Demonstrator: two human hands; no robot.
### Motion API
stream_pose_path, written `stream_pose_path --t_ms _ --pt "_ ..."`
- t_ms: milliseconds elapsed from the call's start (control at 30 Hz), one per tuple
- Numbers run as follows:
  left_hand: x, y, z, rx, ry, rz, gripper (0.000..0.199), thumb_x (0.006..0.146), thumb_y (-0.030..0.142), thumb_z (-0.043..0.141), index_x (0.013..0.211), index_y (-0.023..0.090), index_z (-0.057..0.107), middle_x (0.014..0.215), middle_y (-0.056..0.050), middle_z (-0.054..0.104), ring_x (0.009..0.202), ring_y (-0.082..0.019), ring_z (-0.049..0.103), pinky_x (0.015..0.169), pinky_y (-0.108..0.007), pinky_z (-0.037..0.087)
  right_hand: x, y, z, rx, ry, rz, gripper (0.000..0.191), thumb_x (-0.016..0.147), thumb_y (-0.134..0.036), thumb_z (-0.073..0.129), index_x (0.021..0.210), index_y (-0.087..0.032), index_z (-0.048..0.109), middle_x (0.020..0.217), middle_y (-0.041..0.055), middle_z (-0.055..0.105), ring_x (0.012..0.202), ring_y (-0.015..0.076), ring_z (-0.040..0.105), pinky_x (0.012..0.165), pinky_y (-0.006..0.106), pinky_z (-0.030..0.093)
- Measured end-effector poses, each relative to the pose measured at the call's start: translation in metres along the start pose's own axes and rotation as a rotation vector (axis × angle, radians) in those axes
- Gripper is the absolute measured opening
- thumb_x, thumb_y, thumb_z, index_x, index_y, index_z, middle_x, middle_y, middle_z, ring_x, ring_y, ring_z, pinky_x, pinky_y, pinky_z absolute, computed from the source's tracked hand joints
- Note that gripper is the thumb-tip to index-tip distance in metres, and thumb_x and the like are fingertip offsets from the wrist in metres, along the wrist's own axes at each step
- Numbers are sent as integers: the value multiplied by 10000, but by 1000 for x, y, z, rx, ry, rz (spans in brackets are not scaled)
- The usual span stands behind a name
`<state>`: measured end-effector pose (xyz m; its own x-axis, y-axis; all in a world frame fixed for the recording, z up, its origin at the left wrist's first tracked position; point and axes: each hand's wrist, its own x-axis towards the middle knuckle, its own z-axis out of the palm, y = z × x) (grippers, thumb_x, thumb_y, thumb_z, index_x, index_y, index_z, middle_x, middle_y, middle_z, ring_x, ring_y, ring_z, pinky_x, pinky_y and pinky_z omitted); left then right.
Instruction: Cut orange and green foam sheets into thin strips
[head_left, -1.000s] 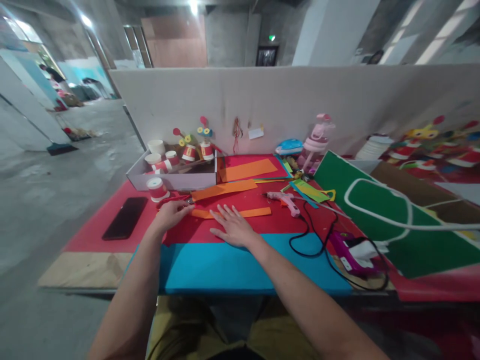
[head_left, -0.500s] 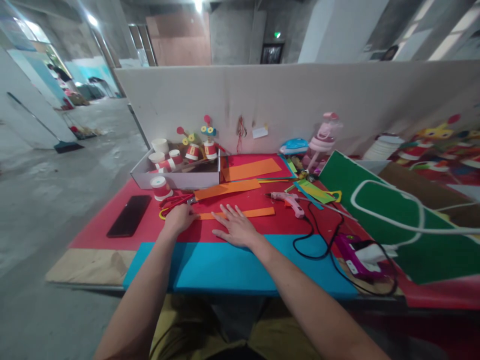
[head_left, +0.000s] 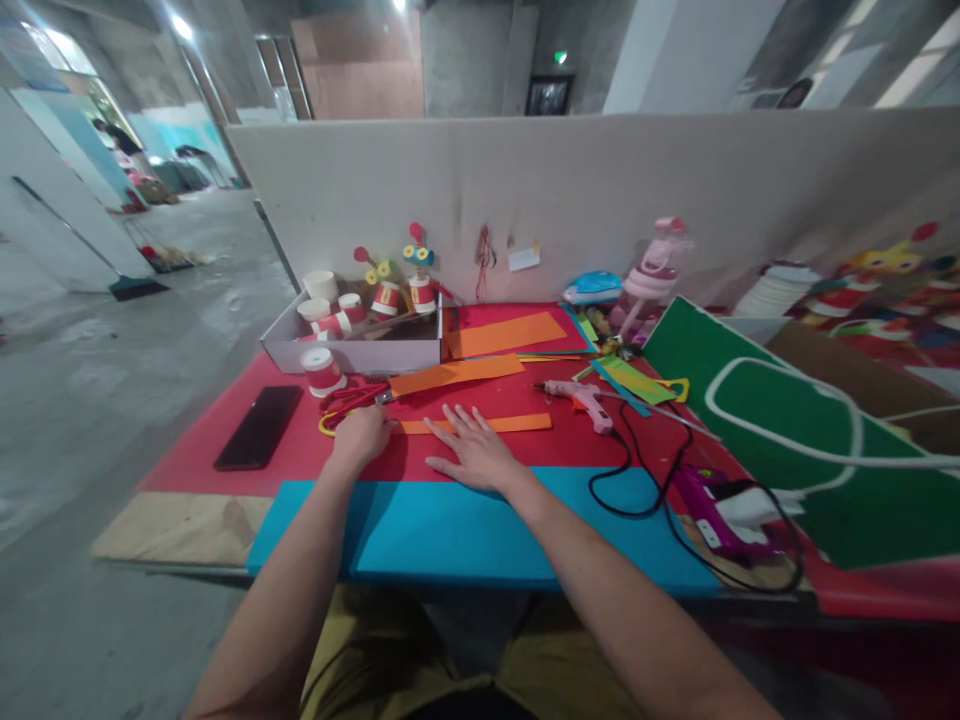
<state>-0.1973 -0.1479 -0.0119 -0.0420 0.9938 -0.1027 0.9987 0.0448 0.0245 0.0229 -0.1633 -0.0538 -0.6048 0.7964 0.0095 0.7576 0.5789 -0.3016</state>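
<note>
Left hand [head_left: 364, 434] curled at the narrow orange strip [head_left: 521, 423], grip unclear; right hand [head_left: 471, 448] spread flat across it.

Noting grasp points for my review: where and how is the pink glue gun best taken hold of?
Probably by the handle, the right hand coming from the near right side. The pink glue gun lies on its side, handle slanting toward the person and nozzle pointing left, so this approach stays clear of it.

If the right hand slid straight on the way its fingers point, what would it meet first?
Most likely the wider orange strip, lying just beyond the right hand, though their heights are hard to judge.
</note>
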Motion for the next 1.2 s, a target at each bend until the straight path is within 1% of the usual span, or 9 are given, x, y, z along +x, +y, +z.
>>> stream_pose_path --t_ms 467,567,633,700,767,833,1000,1100,1200 --pt "1 10 1 99 -6 -44 413 965 356 391 1116 96 674 1065 -244 714 1011 -345 696 820 -438 553 2 0 1 -11 -16 19 855 889 -808 197 1573 -296 229 1656 80 117 1526 297 70 1230 487 39" --pt "-8 10 -1 88 98 -45 417 970 364 390 1150 95 653 1047 -228 717 1004 -349 690 820 -462 547 3 -1 1 -16 -14 25 846 897 -796 209 1574 -288 231 1654 87 128 1525 297 81 1228 493 45" --pt "-20 13 2 98 268 70 440 986 353 360 1242 101 613 1156 -219 693 1117 -344 645 918 -488 510 3 -2 2 -23 -7 28 826 907 -779 248 1572 -288 243 1653 88 133 1524 300 90 1226 501 56" --pt "-37 21 11 100 386 305 484 1007 360 318 1369 126 536 1350 -188 609 1292 -313 535 1064 -490 419 3 -2 2 -41 1 24 796 922 -730 331 1564 -263 280 1649 105 141 1522 309 104 1223 506 72" --pt "-52 32 26 81 342 540 558 1016 439 296 1445 124 463 1482 -156 505 1413 -276 411 1159 -472 327 2 -2 2 -68 4 15 762 928 -646 431 1545 -209 338 1643 128 148 1520 314 120 1224 500 86" --pt "-62 41 41 72 298 603 689 1000 538 285 1491 65 382 1556 -178 390 1460 -276 338 1181 -463 300 1 -2 1 -86 5 15 735 925 -572 488 1528 -168 374 1639 138 155 1519 307 131 1226 485 93" --pt "-65 39 58 78 285 535 792 978 613 252 1509 32 343 1577 -204 324 1474 -309 304 1200 -514 238 2 -5 1 -71 16 26 732 935 -591 448 1551 -216 322 1643 120 160 1519 299 134 1224 488 83" --pt "-62 23 57 108 293 482 805 965 645 254 1491 51 393 1548 -201 380 1459 -328 331 1199 -531 225 2 -5 3 -55 20 38 745 940 -634 397 1572 -265 254 1648 93 149 1521 297 121 1223 497 70" --pt "-61 2 53 136 308 409 816 959 650 276 1471 31 419 1526 -231 402 1443 -347 355 1199 -557 201 -5 -1 4 -42 27 67 802 938 -687 313 1582 -218 220 1650 91 127 1525 297 99 1227 502 45"
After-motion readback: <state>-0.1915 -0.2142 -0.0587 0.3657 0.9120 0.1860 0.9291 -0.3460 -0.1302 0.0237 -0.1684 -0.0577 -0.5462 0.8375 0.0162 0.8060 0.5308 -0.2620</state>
